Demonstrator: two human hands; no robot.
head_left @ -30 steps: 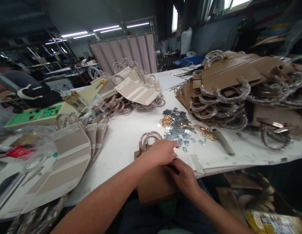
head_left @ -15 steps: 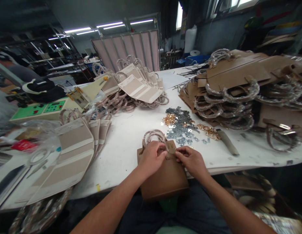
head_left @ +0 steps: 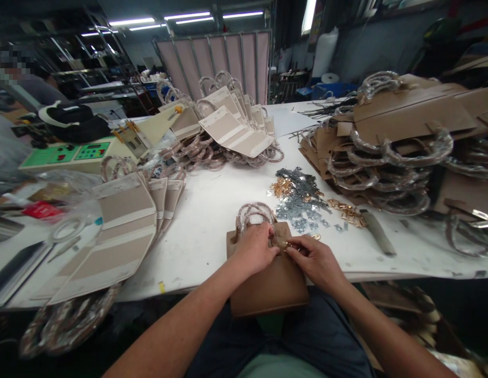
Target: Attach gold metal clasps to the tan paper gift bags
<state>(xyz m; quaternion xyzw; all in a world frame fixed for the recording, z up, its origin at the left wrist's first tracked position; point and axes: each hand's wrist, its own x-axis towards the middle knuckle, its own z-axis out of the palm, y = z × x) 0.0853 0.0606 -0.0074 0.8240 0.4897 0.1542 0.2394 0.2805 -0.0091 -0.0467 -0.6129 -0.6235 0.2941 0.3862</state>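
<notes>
A small brown bag lies at the near edge of the white table, its plastic-wrapped handles pointing away from me. My left hand is closed on the bag's top edge by the flap. My right hand pinches a small gold clasp against the flap, fingertips meeting the left hand's. Just beyond lies a heap of silver metal plates and gold fittings.
Stacked brown bags fill the right side. Beige bags lie at left, more beige bags at the back. A green control box sits far left, a grey tool right of the plates. Another person is at far left.
My left hand came back from the metal plates to the bag. The bag moved up onto the table edge, and both hands now meet at its flap with the clasp.
</notes>
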